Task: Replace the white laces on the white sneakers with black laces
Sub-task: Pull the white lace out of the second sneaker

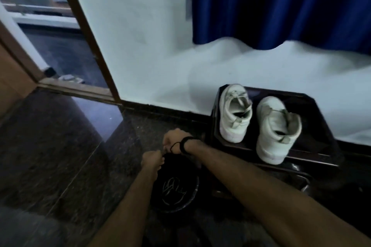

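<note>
Two white sneakers are seen side by side on a dark, glossy tray-like stand (313,98) with a raised rim, set against the pale wall (140,46). The left sneaker (234,112) is smooth and rounded, and pale laces are still seen crossing loosely over its tongue; the right sneaker (277,128) is similar in shape, with a wide open collar, and its lacing cannot be made out clearly. A soft, slightly scuffed leather-like surface is shown on both uppers, with thick flat soles at the heels. In front of the stand, on the polished speckled stone floor (60,156), a round black container (174,192) is placed, with a thin tangle of pale cord lying on its dark inside. A thin black lace (174,147) is held just above the container's far rim, looped between the hands. The left hand (151,159) is curled with its fingertips pinched on the lace, and the right hand (173,141), with a black band at the wrist, is likewise closed on it, the two hands being close together. A deep blue curtain (281,6) in heavy folds is hung above the stand, and a brown wooden door frame (84,32) is seen to the left.
</note>
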### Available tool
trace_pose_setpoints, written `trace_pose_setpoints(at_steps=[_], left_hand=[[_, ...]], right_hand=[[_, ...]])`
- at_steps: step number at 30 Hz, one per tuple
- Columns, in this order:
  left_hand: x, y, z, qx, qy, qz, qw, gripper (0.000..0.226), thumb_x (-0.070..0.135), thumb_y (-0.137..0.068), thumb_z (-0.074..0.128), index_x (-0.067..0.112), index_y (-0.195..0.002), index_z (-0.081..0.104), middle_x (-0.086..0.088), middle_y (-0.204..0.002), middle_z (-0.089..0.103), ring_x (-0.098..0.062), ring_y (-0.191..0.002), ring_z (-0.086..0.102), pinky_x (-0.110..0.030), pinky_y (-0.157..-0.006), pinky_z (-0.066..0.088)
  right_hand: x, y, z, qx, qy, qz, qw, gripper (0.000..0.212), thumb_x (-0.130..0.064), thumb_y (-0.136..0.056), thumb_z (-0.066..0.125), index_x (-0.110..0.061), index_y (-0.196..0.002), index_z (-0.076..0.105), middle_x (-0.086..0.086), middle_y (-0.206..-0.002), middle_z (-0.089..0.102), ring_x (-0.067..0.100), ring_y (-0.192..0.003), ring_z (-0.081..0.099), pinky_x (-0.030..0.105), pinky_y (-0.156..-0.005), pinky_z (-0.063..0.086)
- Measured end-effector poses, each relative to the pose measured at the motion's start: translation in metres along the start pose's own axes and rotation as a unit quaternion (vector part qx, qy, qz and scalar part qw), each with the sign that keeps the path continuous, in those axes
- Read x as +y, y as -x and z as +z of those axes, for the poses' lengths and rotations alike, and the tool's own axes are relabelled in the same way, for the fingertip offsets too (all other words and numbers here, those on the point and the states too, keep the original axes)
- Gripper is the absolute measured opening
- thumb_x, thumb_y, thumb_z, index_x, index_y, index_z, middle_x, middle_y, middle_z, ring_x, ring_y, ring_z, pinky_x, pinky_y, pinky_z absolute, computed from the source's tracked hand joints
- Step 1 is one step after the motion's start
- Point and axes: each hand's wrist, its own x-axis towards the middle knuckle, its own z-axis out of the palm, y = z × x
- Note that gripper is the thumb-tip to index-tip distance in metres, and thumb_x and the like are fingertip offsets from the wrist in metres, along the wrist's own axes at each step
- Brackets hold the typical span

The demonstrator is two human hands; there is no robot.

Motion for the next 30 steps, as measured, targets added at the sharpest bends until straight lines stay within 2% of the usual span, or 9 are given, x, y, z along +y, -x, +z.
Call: trace_pose_setpoints(at_steps=[4,7,10,13,19,23,26,28,30], left_hand=[[0.040,0.032,0.046,-0.008,0.022,0.069,0.997,0.012,0.012,-0.085,0.063,0.006,-0.081,0.072,-0.010,-0.064,0.067,-0.025,-0.063,0.061,-0.035,-0.063,0.051],[0.072,0.065,0.083,-0.020,0.023,0.138,0.990,0.017,0.015,-0.083,0.068,0.014,-0.066,0.070,-0.010,-0.063,0.069,-0.025,-0.066,0.064,-0.043,-0.077,0.057],[0.102,0.102,0.116,-0.018,0.011,0.234,0.972,0.017,0.022,-0.085,0.067,0.019,-0.068,0.069,-0.007,-0.075,0.072,-0.026,-0.079,0.068,-0.036,-0.079,0.054],[0.130,0.137,0.134,-0.024,-0.035,0.320,0.947,0.010,0.031,-0.083,0.071,0.022,-0.085,0.073,0.001,-0.089,0.072,-0.017,-0.086,0.065,-0.026,-0.077,0.050],[0.167,0.161,0.153,-0.037,-0.278,0.449,0.848,0.031,0.010,-0.080,0.067,0.017,-0.110,0.071,-0.006,-0.092,0.065,-0.017,-0.084,0.060,-0.020,-0.071,0.042],[0.173,0.154,0.159,-0.004,-0.353,0.476,0.805,0.023,0.014,-0.077,0.060,0.024,-0.088,0.077,0.000,-0.086,0.074,-0.020,-0.086,0.068,-0.033,-0.073,0.056],[0.182,0.143,0.160,-0.011,-0.360,0.496,0.790,0.012,0.019,-0.076,0.067,0.025,-0.081,0.077,0.004,-0.085,0.072,-0.014,-0.082,0.067,-0.032,-0.075,0.056],[0.191,0.145,0.160,-0.063,-0.306,0.468,0.826,0.009,0.013,-0.079,0.069,0.018,-0.079,0.076,0.000,-0.085,0.072,-0.015,-0.082,0.066,-0.028,-0.075,0.053],[0.202,0.153,0.157,-0.131,-0.150,0.363,0.910,0.010,0.007,-0.083,0.063,0.012,-0.077,0.069,-0.004,-0.079,0.070,-0.017,-0.077,0.062,-0.027,-0.067,0.048]], right_hand=[[0.011,0.053,-0.077,0.097,-0.025,-0.033,0.994,0.026,-0.009,-0.082,0.057,-0.026,-0.100,0.067,0.008,-0.109,0.066,0.027,-0.096,0.063,0.032,-0.081,0.052],[0.027,0.094,-0.123,0.181,-0.022,-0.033,0.983,0.029,-0.010,-0.077,0.057,-0.028,-0.096,0.068,0.006,-0.102,0.068,0.026,-0.095,0.063,0.031,-0.083,0.052],[0.057,0.128,-0.150,0.263,-0.035,-0.009,0.964,0.028,-0.010,-0.073,0.059,-0.026,-0.093,0.070,0.000,-0.092,0.072,0.022,-0.090,0.066,0.028,-0.079,0.052],[0.092,0.151,-0.163,0.339,-0.046,0.080,0.936,0.024,-0.017,-0.077,0.062,-0.023,-0.099,0.068,0.003,-0.103,0.069,0.024,-0.099,0.064,0.025,-0.079,0.047],[0.137,0.154,-0.163,0.266,-0.035,0.162,0.950,0.045,-0.025,-0.082,0.066,-0.011,-0.124,0.059,0.014,-0.126,0.059,0.029,-0.118,0.055,0.033,-0.092,0.049],[0.140,0.149,-0.161,0.331,-0.102,0.184,0.920,0.026,-0.021,-0.076,0.067,-0.012,-0.101,0.072,0.014,-0.104,0.070,0.029,-0.097,0.067,0.032,-0.080,0.056],[0.146,0.143,-0.166,0.327,-0.226,0.161,0.903,0.025,-0.014,-0.076,0.065,-0.018,-0.101,0.066,0.009,-0.103,0.068,0.026,-0.096,0.064,0.026,-0.076,0.051],[0.153,0.139,-0.173,0.329,-0.351,0.158,0.862,0.027,-0.007,-0.079,0.061,-0.015,-0.105,0.060,0.011,-0.101,0.067,0.024,-0.092,0.064,0.026,-0.074,0.050],[0.162,0.138,-0.181,0.336,-0.416,0.154,0.831,0.027,0.002,-0.081,0.058,-0.013,-0.103,0.059,0.012,-0.084,0.068,0.014,-0.069,0.068,0.022,-0.061,0.053]])
